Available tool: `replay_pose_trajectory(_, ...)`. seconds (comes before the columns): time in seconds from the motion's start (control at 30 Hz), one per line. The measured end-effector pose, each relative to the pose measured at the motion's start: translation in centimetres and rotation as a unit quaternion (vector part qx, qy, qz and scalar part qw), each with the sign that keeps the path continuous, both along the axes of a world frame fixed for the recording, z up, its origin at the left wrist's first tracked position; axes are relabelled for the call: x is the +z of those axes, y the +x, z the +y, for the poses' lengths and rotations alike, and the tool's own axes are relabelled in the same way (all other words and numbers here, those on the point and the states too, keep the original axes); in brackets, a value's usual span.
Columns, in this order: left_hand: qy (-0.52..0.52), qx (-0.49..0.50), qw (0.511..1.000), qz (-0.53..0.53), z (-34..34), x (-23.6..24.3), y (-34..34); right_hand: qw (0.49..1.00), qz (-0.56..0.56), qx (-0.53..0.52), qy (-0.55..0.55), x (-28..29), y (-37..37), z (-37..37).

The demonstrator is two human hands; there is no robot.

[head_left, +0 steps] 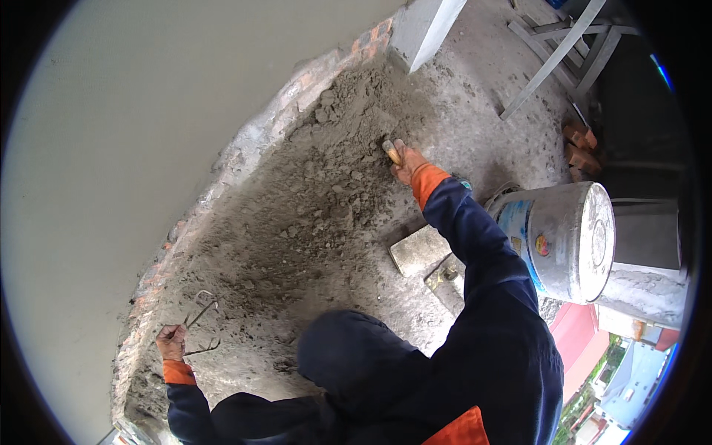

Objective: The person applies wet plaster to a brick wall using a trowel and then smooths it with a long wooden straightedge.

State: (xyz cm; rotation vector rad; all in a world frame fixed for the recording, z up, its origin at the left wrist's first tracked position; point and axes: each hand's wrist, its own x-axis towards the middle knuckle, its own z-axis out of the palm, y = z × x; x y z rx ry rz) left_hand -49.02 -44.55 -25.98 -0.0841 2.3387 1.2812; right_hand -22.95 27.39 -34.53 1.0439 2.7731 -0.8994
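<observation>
My right hand (406, 167) grips a wooden tool handle (393, 153) at the pile of loose grey mortar (337, 119) along the wall's base; the tool's working end is hard to make out. At lower left, my left hand (171, 341) is closed beside the brick edge on thin bent metal rods (199, 316), whose full shape is unclear. A pale rectangular block (417, 251) and a flat tool with a handle (445, 285) lie on the dusty floor, partly behind my right arm.
A smooth grey plastered wall (104, 148) fills the left. A large metal bucket (560, 237) lies on its side at right. Wooden trestles (552, 63) and several bricks (582, 148) are at upper right, a white post (423, 33) at the top. Rooftops (623, 393) show at lower right.
</observation>
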Motion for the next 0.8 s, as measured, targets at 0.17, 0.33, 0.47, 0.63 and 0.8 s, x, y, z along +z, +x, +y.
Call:
replay_pose_trajectory(0.17, -0.022, 0.023, 0.999, -0.006, -0.5, -0.3, 0.2, 0.959, -0.062, -0.173, -0.217, 2.9, 3.7, 2.7)
replay_pose_trajectory(0.33, 0.052, -0.001, 0.998, 0.020, 0.6, 0.0, 1.3, 0.966, -0.109, -0.089, 0.215, 3.7, -1.7, 10.7)
replay_pose_trajectory(0.47, 0.021, 0.005, 1.000, 0.018, 1.4, 0.8, 2.1, 0.982, -0.127, -0.100, 0.097, -0.5, -6.7, 8.5)
replay_pose_trajectory(0.63, 0.031, 0.012, 0.999, 0.005, 1.4, 0.7, 2.5, 0.988, -0.138, -0.025, -0.056, -0.2, -5.2, 0.6)
replay_pose_trajectory(0.8, 0.026, 0.007, 1.000, 0.013, 1.0, 0.1, 1.7, 0.989, -0.118, 0.091, 0.014, 1.7, -4.8, -5.0)
